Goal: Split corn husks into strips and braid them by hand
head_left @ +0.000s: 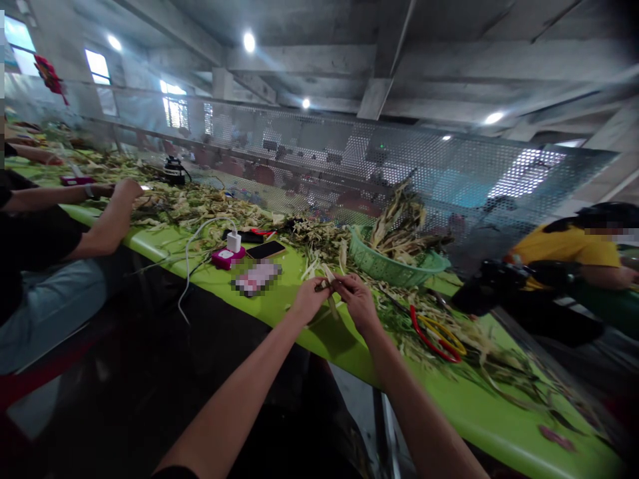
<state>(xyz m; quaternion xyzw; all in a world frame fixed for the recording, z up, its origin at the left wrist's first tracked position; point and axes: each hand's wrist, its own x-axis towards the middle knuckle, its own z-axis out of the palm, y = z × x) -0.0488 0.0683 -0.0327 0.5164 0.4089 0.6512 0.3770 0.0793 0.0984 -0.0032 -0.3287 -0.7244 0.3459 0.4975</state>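
Over the near edge of the green table (pixel 259 299), my left hand (pixel 308 301) and my right hand (pixel 355 301) meet. Between their closed fingers is a pale, dry strip of leaf (pixel 333 307), with one end hanging below. Both hands grip it. Its upper end is partly hidden by the fingers. Just beyond lies a loose heap of dried leaves and stalks (pixel 319 236). A green plastic basket (pixel 394 269) with long dried leaves (pixel 399 219) stands behind my right hand.
Red and yellow looped handles (pixel 434 336) lie among scraps at right. To the left are a dark phone (pixel 266 249), a pink power socket (pixel 224 258) with white charger (pixel 233 241), and a co-worker's arm (pixel 107 219). A perforated metal screen (pixel 299 153) runs behind.
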